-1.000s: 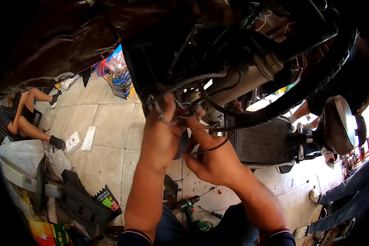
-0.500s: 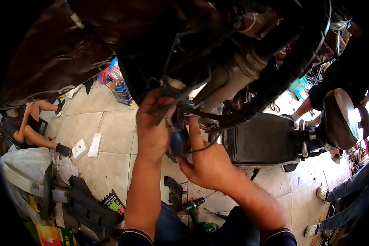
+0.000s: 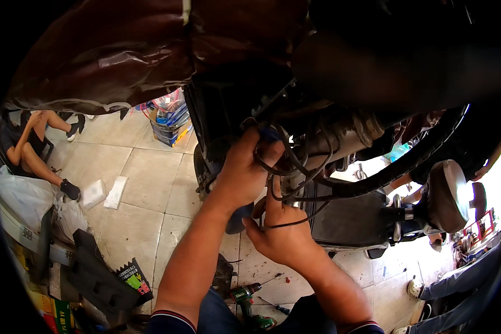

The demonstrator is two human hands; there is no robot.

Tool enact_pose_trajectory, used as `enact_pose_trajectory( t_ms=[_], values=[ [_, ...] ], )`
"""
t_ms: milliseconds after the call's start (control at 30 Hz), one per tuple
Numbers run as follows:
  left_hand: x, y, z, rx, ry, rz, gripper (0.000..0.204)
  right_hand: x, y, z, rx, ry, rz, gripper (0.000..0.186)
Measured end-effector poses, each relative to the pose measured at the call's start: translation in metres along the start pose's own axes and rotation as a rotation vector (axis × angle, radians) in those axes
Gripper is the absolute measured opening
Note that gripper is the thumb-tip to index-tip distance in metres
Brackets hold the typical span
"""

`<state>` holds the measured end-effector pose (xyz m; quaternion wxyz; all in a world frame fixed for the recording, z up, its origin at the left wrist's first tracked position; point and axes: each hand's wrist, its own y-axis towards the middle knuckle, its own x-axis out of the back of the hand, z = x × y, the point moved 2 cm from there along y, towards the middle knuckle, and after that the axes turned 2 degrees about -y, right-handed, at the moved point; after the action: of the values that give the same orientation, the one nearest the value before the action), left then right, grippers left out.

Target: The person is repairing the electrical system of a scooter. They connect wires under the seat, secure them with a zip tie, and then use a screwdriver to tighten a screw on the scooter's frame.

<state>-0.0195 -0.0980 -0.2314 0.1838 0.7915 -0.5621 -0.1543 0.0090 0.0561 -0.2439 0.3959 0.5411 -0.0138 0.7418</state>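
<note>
My left hand [image 3: 246, 172] is closed high among thin black cables [image 3: 288, 197] under the dark front of a scooter. Cable loops come out by its fingertips, and a small bluish part shows there, half hidden. Just below and to the right, my right hand [image 3: 281, 231] pushes its index finger up among the cables, thumb held apart. One thin cable crosses its knuckles. Behind the hands runs the pale steering column [image 3: 339, 147]. A thick ribbed black tube [image 3: 395, 175] curves past to the right. Shadow hides where the cables end.
A green power drill [image 3: 245, 293] and a screwdriver [image 3: 275, 305] lie on the tiles below. The scooter's footboard [image 3: 348, 217] and seat [image 3: 448, 195] extend right. White foam pieces [image 3: 115, 192] and a black plastic case [image 3: 103, 278] are left. A seated person [image 3: 36, 147] and someone's jeans [image 3: 462, 298] flank me.
My left hand has shifted right and slightly down, its fingers now deeper in the cables. The right index finger remains raised among them. The whole view has turned a little.
</note>
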Motion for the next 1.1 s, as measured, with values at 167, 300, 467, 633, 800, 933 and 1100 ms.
enact_pose_trajectory(
  t_ms=[167,300,467,633,800,933,1100],
  values=[
    [-0.006,-0.011,-0.018,-0.342,0.535,-0.415,0.049,0.005,0.001,-0.002,-0.066,0.014,-0.043,0.105],
    [-0.006,-0.013,-0.028,-0.408,0.517,-0.418,0.064,-0.004,0.01,-0.01,-0.075,-0.01,-0.054,0.099],
    [-0.006,-0.016,-0.04,-0.416,0.635,-0.342,0.058,-0.013,0.014,-0.011,-0.002,0.086,-0.154,0.096],
    [-0.008,-0.017,-0.045,-0.381,0.609,-0.285,0.055,-0.02,0.013,-0.011,-0.004,0.144,-0.137,0.098],
    [-0.003,-0.01,-0.049,-0.231,0.441,-0.175,0.052,-0.023,0.017,-0.014,-0.112,0.254,-0.119,0.097],
    [-0.003,-0.018,-0.06,-0.298,0.648,-0.134,0.05,-0.029,0.022,-0.017,0.0,0.235,-0.207,0.09],
    [-0.01,-0.028,-0.059,-0.383,0.959,-0.039,0.059,-0.057,0.021,-0.032,0.086,0.022,-0.175,0.06]
  ],
)
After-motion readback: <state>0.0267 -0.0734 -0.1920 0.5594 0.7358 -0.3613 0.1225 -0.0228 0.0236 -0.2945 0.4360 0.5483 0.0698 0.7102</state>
